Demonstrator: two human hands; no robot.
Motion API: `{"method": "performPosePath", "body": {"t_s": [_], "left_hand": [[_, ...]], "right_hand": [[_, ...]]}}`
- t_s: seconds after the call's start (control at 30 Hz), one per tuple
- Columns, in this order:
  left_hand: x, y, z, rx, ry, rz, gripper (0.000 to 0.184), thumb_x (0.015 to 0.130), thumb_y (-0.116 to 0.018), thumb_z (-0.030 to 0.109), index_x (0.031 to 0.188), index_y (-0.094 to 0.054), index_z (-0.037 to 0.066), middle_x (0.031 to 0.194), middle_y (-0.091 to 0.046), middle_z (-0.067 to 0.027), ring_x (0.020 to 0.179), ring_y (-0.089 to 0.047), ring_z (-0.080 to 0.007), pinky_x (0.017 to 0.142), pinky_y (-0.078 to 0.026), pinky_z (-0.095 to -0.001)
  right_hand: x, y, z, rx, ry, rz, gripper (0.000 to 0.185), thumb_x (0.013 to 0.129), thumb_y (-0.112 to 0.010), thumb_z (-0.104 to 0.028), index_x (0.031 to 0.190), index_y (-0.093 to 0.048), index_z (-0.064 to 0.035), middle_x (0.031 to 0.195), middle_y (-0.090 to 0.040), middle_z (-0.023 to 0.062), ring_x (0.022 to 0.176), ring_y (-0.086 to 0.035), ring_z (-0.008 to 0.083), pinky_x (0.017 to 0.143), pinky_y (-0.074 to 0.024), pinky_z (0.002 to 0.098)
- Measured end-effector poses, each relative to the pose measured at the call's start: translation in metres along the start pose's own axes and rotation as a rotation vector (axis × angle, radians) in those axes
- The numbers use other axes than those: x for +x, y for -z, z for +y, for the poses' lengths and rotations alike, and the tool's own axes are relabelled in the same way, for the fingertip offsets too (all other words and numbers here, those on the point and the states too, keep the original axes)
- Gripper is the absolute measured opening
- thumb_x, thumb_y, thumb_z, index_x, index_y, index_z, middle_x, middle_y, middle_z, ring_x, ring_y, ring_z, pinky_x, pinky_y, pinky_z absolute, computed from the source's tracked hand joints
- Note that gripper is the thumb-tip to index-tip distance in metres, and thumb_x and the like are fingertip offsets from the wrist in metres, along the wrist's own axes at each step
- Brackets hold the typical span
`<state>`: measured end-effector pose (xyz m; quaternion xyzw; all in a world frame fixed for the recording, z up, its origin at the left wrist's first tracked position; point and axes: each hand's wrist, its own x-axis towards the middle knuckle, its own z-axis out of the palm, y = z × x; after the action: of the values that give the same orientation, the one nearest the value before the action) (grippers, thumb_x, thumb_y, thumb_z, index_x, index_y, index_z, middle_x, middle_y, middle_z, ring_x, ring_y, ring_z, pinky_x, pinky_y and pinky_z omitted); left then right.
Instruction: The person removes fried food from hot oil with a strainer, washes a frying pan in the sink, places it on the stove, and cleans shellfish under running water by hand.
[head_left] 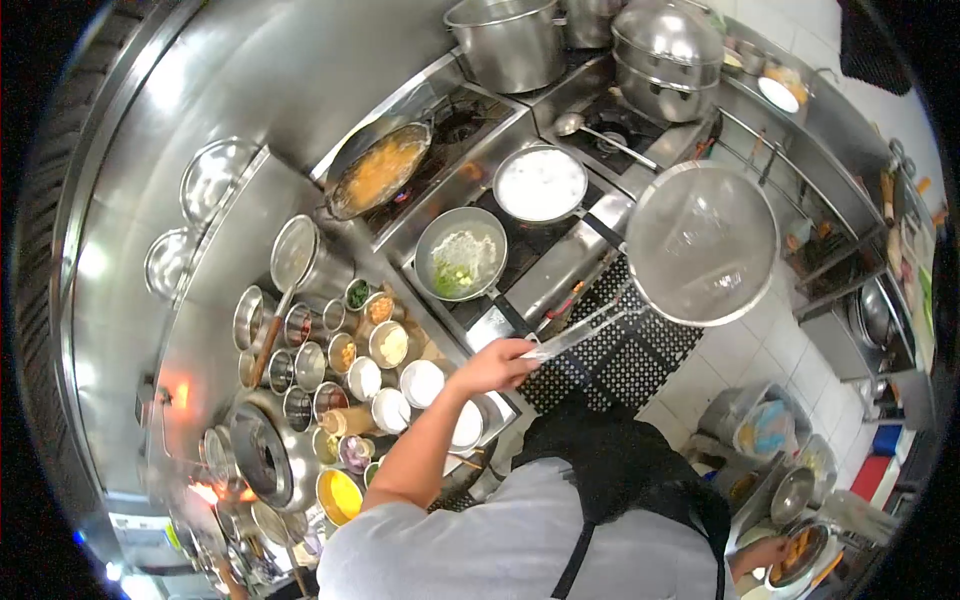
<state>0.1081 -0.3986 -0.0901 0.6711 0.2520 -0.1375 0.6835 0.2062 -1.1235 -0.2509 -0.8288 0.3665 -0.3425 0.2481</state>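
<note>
My left hand (497, 366) is closed around the metal handle of a large round mesh strainer (703, 245). The strainer hangs over the floor mat, right of the stove. Close to that hand is a frying pan (447, 245) with pale and green food on one burner. Beside it, another pan (540, 184) holds bubbling white liquid. At the lower right, my right hand (765, 555) is at the edge of a bowl (822, 545) of orange food. Its fingers look closed, but what they grip is too small to make out.
A wok (352, 196) of orange, oily food is on the back burner. Tall pots (508, 50) and a domed steamer (668, 50) line the far side. Several ingredient containers (393, 343) crowd the left counter. Shelves (845, 255) and plastic tubs (755, 430) are on the right.
</note>
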Motion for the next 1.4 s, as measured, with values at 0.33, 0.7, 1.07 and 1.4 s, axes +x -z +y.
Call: {"method": "performPosePath", "body": {"t_s": [0.33,0.7,1.07,1.4], "left_hand": [[-0.132,0.116,0.029,-0.179,-0.168,0.891,0.012,0.09,-0.057,0.017,0.093,-0.06,0.006,0.059,-0.049,0.0038,0.043,-0.039,-0.0043,0.038,-0.028,-0.0206],[-0.148,0.324,0.034,1.106,0.416,1.581,0.023,0.091,-0.046,0.023,0.097,-0.061,0.006,0.086,-0.066,-0.0221,0.085,-0.063,-0.0407,0.075,-0.05,-0.0503],[-0.161,0.366,0.053,1.286,0.703,1.368,0.02,0.092,-0.044,0.017,0.101,-0.06,0.009,0.092,-0.067,-0.0167,0.085,-0.066,-0.0362,0.073,-0.053,-0.0468],[-0.148,0.412,0.034,1.518,0.726,1.232,0.023,0.09,-0.045,0.013,0.109,-0.059,0.012,0.092,-0.067,-0.0142,0.082,-0.068,-0.0321,0.069,-0.055,-0.044]], "right_hand": [[-0.064,-0.164,-0.197,0.252,0.435,-0.672,0.031,0.095,-0.049,-0.02,0.116,-0.051,0.0036,0.107,-0.059,0.0188,0.097,-0.057,0.0278,0.088,-0.043,0.0357],[-0.137,-0.256,-0.284,0.101,0.802,-0.942,0.024,0.089,-0.053,-0.014,0.107,-0.052,0.0007,0.096,-0.058,0.0172,0.084,-0.055,0.0289,0.076,-0.0443,0.0379],[-0.093,-0.262,-0.268,-0.421,0.57,-1.017,0.027,0.089,-0.047,-0.013,0.108,-0.051,0.0059,0.108,-0.055,0.0279,0.102,-0.053,0.0408,0.086,-0.043,0.0426],[-0.147,-0.303,-0.327,-0.249,0.773,-1.004,0.026,0.092,-0.049,-0.018,0.11,-0.052,0.0012,0.11,-0.058,0.0222,0.099,-0.056,0.0394,0.085,-0.0445,0.0443]]}}
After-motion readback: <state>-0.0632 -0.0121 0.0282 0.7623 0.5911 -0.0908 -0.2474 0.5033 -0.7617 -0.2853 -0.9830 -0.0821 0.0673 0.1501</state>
